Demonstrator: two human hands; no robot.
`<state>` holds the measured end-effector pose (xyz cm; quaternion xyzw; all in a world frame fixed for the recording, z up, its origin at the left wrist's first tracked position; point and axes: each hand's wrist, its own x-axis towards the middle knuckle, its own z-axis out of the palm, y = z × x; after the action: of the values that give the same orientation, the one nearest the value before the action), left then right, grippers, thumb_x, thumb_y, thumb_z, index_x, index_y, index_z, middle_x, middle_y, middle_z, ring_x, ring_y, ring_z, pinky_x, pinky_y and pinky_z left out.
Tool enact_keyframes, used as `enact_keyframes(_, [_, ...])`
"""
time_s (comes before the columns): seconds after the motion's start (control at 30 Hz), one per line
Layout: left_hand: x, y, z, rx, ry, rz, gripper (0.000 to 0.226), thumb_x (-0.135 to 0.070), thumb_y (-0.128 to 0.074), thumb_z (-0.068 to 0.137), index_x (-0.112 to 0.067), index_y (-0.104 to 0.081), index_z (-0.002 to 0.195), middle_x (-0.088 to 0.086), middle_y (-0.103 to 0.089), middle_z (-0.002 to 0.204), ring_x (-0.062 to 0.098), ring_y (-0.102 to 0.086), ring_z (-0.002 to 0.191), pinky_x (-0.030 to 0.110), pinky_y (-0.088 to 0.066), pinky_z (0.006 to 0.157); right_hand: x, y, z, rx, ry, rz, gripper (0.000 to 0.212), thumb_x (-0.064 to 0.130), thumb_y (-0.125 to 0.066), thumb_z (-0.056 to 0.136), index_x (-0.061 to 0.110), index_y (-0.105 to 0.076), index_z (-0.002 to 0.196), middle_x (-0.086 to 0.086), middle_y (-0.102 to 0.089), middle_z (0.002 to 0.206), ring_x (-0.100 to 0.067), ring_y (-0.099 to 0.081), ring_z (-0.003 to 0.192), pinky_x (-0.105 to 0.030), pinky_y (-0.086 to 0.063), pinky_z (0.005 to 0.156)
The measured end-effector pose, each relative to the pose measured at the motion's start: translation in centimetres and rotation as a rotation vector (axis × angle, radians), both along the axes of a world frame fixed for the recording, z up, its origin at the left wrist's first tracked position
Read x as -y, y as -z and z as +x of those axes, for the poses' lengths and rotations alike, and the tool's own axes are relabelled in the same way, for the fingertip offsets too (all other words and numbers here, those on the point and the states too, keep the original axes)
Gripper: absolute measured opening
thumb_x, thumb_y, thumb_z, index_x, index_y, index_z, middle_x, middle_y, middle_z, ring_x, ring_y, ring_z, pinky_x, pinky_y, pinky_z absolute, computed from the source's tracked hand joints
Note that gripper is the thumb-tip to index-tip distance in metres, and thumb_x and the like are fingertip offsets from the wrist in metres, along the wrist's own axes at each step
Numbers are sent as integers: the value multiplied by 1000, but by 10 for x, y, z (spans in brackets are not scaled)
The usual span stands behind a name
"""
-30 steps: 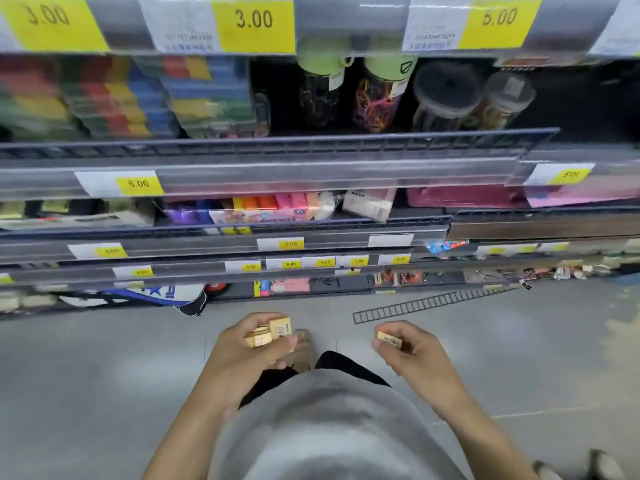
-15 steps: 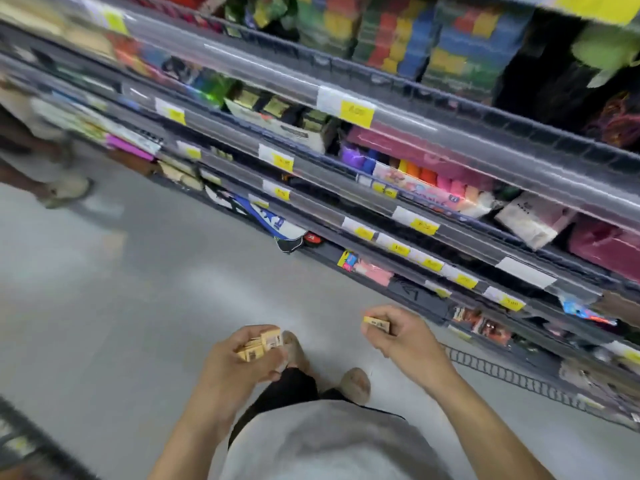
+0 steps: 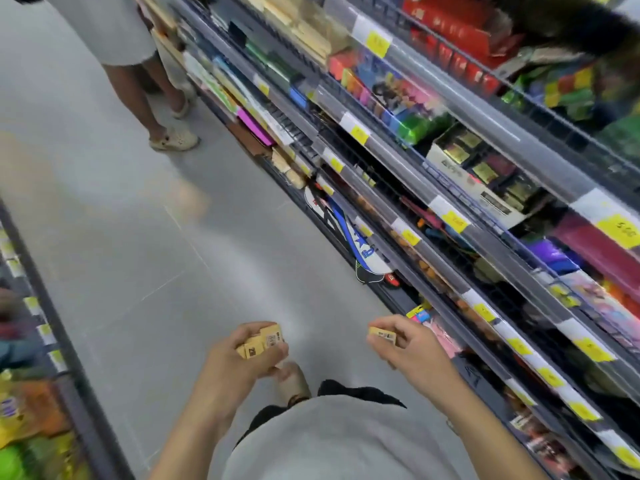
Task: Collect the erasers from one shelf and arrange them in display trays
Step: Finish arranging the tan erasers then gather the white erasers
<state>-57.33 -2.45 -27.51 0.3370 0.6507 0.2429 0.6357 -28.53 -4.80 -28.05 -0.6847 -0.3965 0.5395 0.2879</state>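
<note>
Carrying erasers in both hands down the aisle, the person has the load split unevenly, and that is where the trouble could start. The left hand [image 3: 247, 355] has its fingers curled round a loose stack of yellow erasers [image 3: 264, 342], several small boxes lying at different angles rather than squared up; the top one stands partly clear of the fingers, so a bump or a slackened thumb could let it slide off onto the floor [image 3: 145, 237]. The right hand [image 3: 408, 344] pinches a single eraser [image 3: 382, 335] between thumb and fingertips, held out in front, well apart from the stack. That hold looks safer, though it is light and only at one end of the box. No display tray can be made out for certain (a white carton with dark and gold packs sits on a shelf [image 3: 491, 188] to the right, but the blur makes it hard to say what it is), so the erasers probably have some way to travel before they are set down. The picture is smeared with motion, which suggests a turning head and a body on the move; a second person [image 3: 138, 64] stands ahead in the aisle near the shelving, and brushing past could jog the left hand's stack. Dropped erasers could skid under the bottom shelf.
</note>
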Motion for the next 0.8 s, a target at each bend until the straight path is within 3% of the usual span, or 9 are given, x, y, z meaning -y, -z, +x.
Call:
enact_keyframes(0.1, [-41,-2,-29,9,-24,11,46,-45,-92,58,-38,-79,102,4,-80,99,24,-79,84,49,-62,89,-26,4,-20,33,-6,-36,11,18,-76,88,22,-73,97,15,-68,69,1,-56,58,-15,-45,60])
enact_keyframes(0.2, [-81,-3,-49,6,-42,32,48,-46,-92,60,-39,-78,106,2,-80,99,23,-79,84,52,-61,92,-57,6,-34,31,-21,-65,9,19,-76,87,25,-73,94,3,-68,71,-4,-54,54,-19,-45,56])
enact_keyframes(0.27, [-107,-3,-59,2,-60,46,48,-45,-92,61,-38,-78,106,2,-80,99,23,-79,85,53,-61,93,-83,9,-42,25,-32,-71,11,16,-75,88,25,-73,93,6,-68,69,-3,-54,54,-18,-44,54])
enact_keyframes(0.37, [-146,-2,-70,-6,-87,52,47,-42,-92,61,-37,-78,106,3,-80,99,25,-79,85,50,-63,88,-133,17,-54,2,-49,-76,13,13,-74,88,24,-73,96,13,-67,67,-1,-55,56,-15,-44,57])
enact_keyframes(0.57, [-219,-4,-89,-58,-184,43,39,-34,-89,65,-36,-79,103,4,-80,96,21,-77,85,26,-62,71,-257,17,-80,-79,-127,-23,19,18,-78,86,25,-72,102,12,-70,80,0,-59,64,-14,-46,62])
enact_keyframes(0.8, [-311,-23,-100,-53,-212,52,29,-18,-88,81,-35,-79,102,6,-80,99,22,-78,80,42,-64,86,-393,-11,-114,-120,-215,75,30,6,-73,89,24,-70,113,6,-74,100,-6,-68,87,-18,-49,72])
